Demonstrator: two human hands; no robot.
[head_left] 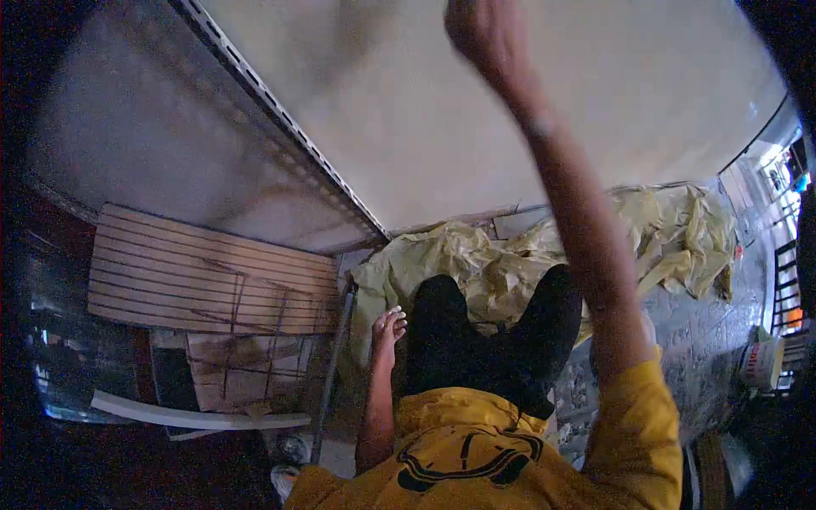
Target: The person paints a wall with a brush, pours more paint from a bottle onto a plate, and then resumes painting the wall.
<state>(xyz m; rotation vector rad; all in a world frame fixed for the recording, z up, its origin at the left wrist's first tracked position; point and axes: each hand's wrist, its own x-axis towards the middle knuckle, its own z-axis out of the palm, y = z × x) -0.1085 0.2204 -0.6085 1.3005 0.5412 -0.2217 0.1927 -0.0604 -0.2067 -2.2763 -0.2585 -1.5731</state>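
Note:
My right arm reaches up in front of a pale, smooth wall (408, 110). At the top edge of the view is my right hand (486, 27), blurred and partly cut off, so its fingers and anything in them cannot be made out. Low beside my left knee, my left hand (389, 328) has its fingers curled, with whitish fingertips; whether something small is in it is hidden. A perforated corner strip (285, 119) runs diagonally along the wall's edge. Crumpled yellowish plastic sheeting (476, 263) lies at the wall's foot, before my knees.
Left of me are a striped wooden panel (212, 263), a thin metal frame (272, 340), an upright pole (333, 374) and a long white strip (200, 417). At the right are a white bucket (762, 361) and a dark railing (786, 289).

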